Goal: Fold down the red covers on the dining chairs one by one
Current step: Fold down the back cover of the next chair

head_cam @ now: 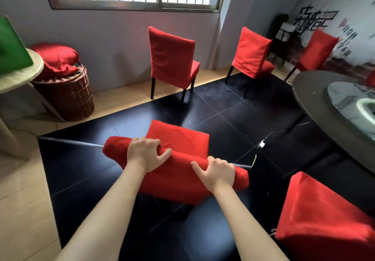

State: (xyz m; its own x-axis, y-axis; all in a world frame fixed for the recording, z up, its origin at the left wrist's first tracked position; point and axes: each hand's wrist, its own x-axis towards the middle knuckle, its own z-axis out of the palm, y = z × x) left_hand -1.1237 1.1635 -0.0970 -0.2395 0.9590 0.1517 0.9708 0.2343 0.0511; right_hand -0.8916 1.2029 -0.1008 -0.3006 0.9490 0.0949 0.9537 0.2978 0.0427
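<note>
At lower centre of the frame, the rolled red fabric chair cover is gripped along the chair's top edge, with the left hand and right hand both curled over it. Uneven pulling could probably bunch or snag the cloth. At the left, a brown wicker basket is heaped with red cloth.

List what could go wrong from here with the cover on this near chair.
Both hands, left hand and right hand, grip the bunched red cover along the chair top; uneven pulling may snag or twist it. The white cable across the black floor could catch a foot.
</note>
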